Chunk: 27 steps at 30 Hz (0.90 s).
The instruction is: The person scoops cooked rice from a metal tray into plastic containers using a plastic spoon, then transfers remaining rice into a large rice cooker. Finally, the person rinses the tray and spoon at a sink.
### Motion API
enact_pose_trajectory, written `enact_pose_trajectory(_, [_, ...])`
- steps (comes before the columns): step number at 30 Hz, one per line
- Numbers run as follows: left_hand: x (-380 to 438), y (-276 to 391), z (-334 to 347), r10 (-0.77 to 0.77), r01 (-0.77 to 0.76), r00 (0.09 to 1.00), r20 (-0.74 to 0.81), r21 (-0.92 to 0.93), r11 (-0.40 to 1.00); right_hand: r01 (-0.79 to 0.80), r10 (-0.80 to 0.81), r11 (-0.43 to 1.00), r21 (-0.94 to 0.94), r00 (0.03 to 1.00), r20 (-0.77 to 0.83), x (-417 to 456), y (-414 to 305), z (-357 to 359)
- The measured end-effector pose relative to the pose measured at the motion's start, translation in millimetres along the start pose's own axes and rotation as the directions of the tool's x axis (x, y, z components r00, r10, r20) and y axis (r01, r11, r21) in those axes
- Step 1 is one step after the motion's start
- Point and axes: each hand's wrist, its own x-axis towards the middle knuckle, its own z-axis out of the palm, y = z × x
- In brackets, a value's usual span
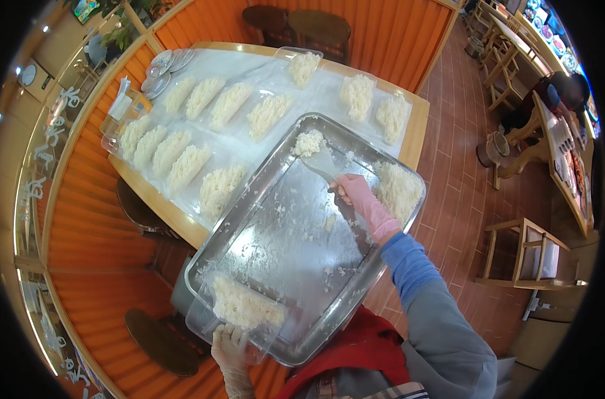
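My right hand (364, 204), in a pink glove, grips the handle of a flat serving spatula (320, 162). The spatula's blade carries a clump of cooked white rice (308, 143) at the upper left corner of a large metal tray (262, 192). More rice (397, 189) is heaped in the tray's right corner, and grains are stuck over its bottom. My left hand (231, 344), in a clear glove, holds the edge of a transparent plastic container (202, 319) at the tray's lower left end. A flattened bed of rice (245, 303) lies in it.
Several rice-filled plastic containers (222, 187) cover the wooden table (417, 119). Glass lids (158, 82) and a tissue box (120, 104) stand at its left end. Orange booth seating surrounds that side. A person (561, 97) bends over another table at the right, near a wooden chair (526, 254).
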Motion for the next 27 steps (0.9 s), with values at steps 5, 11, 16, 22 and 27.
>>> enact_pose_trajectory(5, [-5.6, -2.7, 15.7, 0.053, -0.042, 0.98, -0.191, 0.06, 0.997, 0.104, -0.103, 0.99, 0.091, 0.995, -0.012, 4.6, -4.6, 4.6])
enact_pose_trajectory(11, [5.0, -5.5, 26.8, 0.183, -0.277, 0.96, 0.211, 0.628, 0.728, 0.111, -0.121, 0.989, 0.097, 0.988, 0.099, -60.1, -24.6, -5.0])
enact_pose_trajectory(16, [30.6, -22.4, 94.9, 0.042, -0.024, 0.995, -0.088, 0.188, 0.982, 0.062, -0.053, 0.994, -0.092, 0.994, 0.094, -125.8, -25.6, -18.5])
enact_pose_trajectory(22, [58.6, -41.7, 103.3, 0.005, -0.006, 1.0, 0.012, 0.084, 0.996, 0.065, -0.007, 0.966, -0.25, 0.974, 0.227, -186.6, -15.1, -16.6])
enact_pose_trajectory(27, [68.0, -47.5, 103.6, -0.025, 0.024, 1.0, 0.0, 0.137, 0.99, 0.014, 0.025, 0.963, -0.268, 0.99, 0.14, -217.1, -14.6, -11.8])
